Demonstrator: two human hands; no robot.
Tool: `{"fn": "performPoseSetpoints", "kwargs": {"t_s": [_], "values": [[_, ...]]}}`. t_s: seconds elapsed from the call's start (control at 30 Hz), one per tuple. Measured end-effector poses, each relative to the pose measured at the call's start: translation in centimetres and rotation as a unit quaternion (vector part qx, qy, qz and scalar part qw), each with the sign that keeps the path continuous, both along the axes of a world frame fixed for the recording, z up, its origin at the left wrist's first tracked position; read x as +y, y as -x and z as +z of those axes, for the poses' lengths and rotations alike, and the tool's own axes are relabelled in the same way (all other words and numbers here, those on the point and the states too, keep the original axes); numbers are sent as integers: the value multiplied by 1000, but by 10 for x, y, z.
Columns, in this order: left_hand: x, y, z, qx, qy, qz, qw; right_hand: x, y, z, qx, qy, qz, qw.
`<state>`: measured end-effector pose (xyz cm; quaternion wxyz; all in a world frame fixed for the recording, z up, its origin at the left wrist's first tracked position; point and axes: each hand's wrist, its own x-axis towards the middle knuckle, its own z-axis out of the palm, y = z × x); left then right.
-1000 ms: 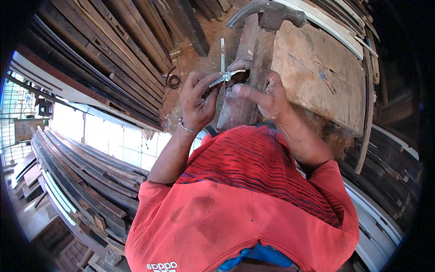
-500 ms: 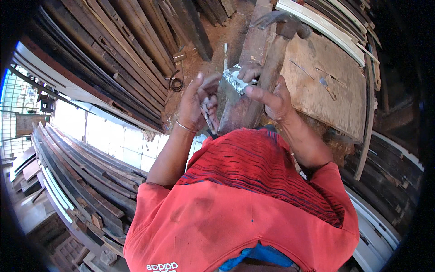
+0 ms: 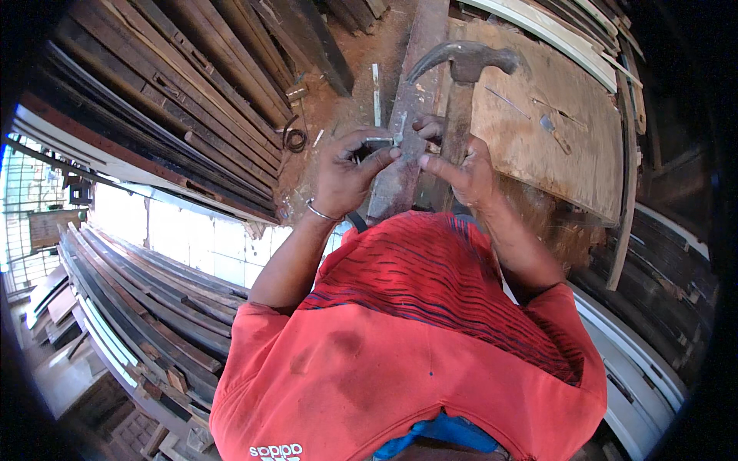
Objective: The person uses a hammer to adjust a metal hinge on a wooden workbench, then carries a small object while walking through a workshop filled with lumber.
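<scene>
A claw hammer (image 3: 463, 65) with a worn wooden handle stands out above my right hand (image 3: 461, 165). Its handle crosses my right palm, with the fingers behind it and the thumb on its left side. My left hand (image 3: 350, 170) is closed, pinching a small thin metal piece (image 3: 378, 141) between thumb and forefinger; its exact kind cannot be made out. Both thumbs point toward each other, a small gap apart. Under the hands runs a worn reddish-brown plank (image 3: 397, 184), partly hidden by my shirt.
On the right, a plywood sheet (image 3: 538, 173) carries a wooden-handled scraper-like tool (image 3: 555, 137) and a thin rod (image 3: 506, 101). Long timbers (image 3: 207, 84) stand at the far left. A dark coil (image 3: 294, 138) and a pale stick (image 3: 377, 96) lie on the sawdust-strewn ground.
My left hand has moved right and turned, bringing the thin piece up between its fingertips. A crumpled white-and-silver thing at my right fingers is gone from view. The hammer head has shifted slightly down-left.
</scene>
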<state>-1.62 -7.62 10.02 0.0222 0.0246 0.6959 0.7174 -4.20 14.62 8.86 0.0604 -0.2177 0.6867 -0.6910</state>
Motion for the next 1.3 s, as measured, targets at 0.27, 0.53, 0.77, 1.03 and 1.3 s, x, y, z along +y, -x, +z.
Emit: {"fn": "performPoseSetpoints", "kwargs": {"t_s": [0.27,0.53,0.77,1.03,1.3], "values": [[-1,21,-10,125,173,69,975,14,-14,-30,-187,36,-168,967],[11,79,-119,-15,38,-60,997,22,-20,-89,-178,-50,-164,969],[-4,83,-171,41,170,-83,981,26,-23,-91,-275,-161,-130,939],[-18,84,-206,27,253,-77,964,12,-7,-86,-255,-168,-114,945],[-24,83,-209,86,258,-73,959,7,9,-108,-188,-308,-83,929]]}}
